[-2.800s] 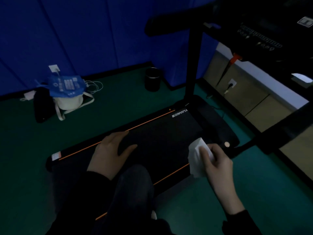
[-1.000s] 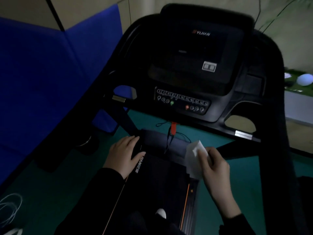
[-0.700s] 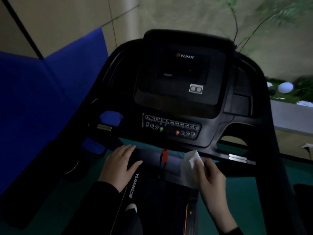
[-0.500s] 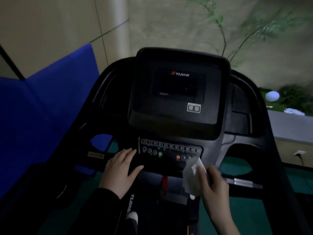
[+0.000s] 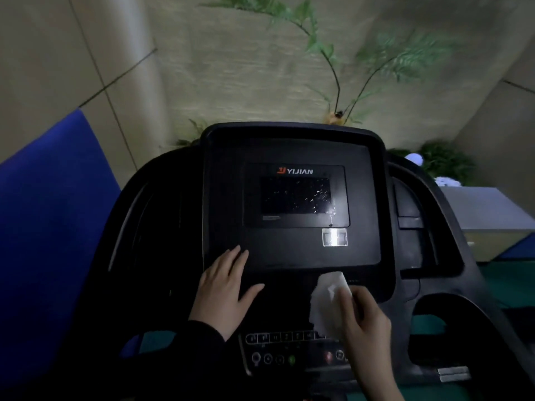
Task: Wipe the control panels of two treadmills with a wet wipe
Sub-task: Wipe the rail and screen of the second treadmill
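A black treadmill control panel point(image 5: 292, 247) fills the middle of the head view, with a dark screen point(image 5: 295, 195) under a YIJIAN logo and a row of buttons point(image 5: 283, 347) lower down. My right hand point(image 5: 364, 322) pinches a crumpled white wet wipe point(image 5: 327, 299), held just below the panel's lower right edge and above the buttons. My left hand point(image 5: 225, 287) is spread flat, fingers apart, over the panel's lower left corner.
Black handrails point(image 5: 451, 215) curve down on both sides of the console. A blue padded wall point(image 5: 49, 227) stands at the left. A beige wall with green plants point(image 5: 341, 68) rises behind. A grey cabinet point(image 5: 489, 215) sits at the right on green floor.
The view has swung from the low treadmill deck up to the console. Both hands rose with it. The wipe now hangs in front of the panel's lower edge.
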The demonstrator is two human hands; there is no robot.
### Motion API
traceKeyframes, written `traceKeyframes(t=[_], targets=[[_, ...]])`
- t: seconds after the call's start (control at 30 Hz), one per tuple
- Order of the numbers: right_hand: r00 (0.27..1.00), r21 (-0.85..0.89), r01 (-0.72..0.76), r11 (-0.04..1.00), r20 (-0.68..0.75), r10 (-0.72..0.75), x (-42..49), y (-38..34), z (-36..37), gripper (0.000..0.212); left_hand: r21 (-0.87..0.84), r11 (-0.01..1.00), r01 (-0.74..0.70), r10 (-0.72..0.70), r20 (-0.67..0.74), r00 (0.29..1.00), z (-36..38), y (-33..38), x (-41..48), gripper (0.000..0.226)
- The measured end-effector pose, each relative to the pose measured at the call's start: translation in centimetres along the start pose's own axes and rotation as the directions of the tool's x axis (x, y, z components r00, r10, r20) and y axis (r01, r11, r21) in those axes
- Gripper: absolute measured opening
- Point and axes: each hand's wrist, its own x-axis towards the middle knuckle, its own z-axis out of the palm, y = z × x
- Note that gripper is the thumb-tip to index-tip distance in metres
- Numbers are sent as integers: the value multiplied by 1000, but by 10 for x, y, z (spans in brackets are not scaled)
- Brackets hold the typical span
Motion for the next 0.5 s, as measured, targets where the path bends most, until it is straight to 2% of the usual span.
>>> traceKeyframes(t=[0.23, 0.4, 0.5], targets=[[979, -25, 34, 999, -199, -38, 84, -10, 14, 36, 82, 996, -21, 26, -65, 998, 10, -8, 72, 83], [885, -142, 178, 974, -409, -222, 148, -14, 20, 23, 66, 996, 58, -51, -99, 994, 13, -4, 105, 87], [890, -214, 252, 944, -331, -313, 174, 3, 49, 20, 53, 994, 99, -94, -90, 992, 20, -3, 114, 88]])
